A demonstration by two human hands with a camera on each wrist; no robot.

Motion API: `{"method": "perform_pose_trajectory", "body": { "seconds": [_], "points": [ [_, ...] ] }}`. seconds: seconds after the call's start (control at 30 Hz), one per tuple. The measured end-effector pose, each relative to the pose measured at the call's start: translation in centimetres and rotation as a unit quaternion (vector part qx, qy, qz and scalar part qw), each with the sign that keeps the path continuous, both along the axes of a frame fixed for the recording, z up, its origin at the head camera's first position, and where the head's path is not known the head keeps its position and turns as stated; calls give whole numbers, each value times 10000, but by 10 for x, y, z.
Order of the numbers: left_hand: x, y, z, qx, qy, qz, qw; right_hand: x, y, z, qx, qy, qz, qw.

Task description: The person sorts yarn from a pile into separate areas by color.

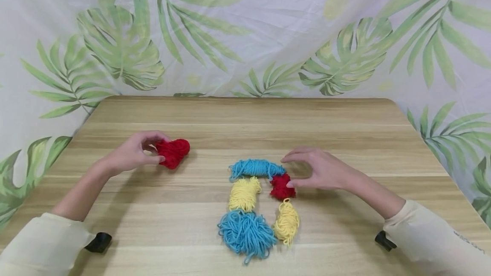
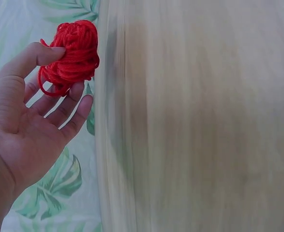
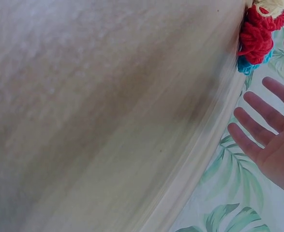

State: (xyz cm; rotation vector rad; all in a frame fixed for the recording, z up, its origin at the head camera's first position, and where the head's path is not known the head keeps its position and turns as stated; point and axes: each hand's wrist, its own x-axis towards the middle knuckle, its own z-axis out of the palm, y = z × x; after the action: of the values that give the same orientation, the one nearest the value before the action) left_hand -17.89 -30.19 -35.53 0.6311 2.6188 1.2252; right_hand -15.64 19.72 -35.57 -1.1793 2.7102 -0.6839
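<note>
Between thumb and fingers my left hand (image 1: 132, 152) pinches a red yarn bundle (image 1: 174, 152), at the left of the table. In the left wrist view the thumb presses on the near side of that bundle, with the fingers behind it. My right hand (image 1: 322, 167) has its fingers spread beside a smaller red yarn bundle (image 1: 283, 187); its thumb tip overlaps that bundle in the head view, and I cannot tell whether they touch. Above the small red bundle lies a long blue yarn bundle (image 1: 257, 168). A yellow yarn bundle (image 1: 287, 222) lies just below it.
Left of the small red bundle is another yellow yarn bundle (image 1: 244, 195), and below that a large loose blue yarn bundle (image 1: 247, 233). All lie on a wooden table (image 1: 161, 225). A leaf-patterned cloth (image 1: 268, 24) hangs behind the table's far edge.
</note>
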Motion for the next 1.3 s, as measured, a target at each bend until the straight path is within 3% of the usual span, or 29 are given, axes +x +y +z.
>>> {"method": "perform_pose_trajectory", "body": {
  "seconds": [0.17,0.67,1.07,1.3],
  "points": [
    [2,-11,0,-53,-34,174,9998,1,0,0,-58,-26,50,10000],
    [4,-39,-6,-143,385,453,9981,1,0,4,-50,-198,96,9997],
    [7,-61,-7,-237,496,816,9951,1,0,2,-256,-368,394,9982],
    [9,-71,-10,-197,543,809,9950,3,-1,2,-307,-316,461,9980]
  ]
}}
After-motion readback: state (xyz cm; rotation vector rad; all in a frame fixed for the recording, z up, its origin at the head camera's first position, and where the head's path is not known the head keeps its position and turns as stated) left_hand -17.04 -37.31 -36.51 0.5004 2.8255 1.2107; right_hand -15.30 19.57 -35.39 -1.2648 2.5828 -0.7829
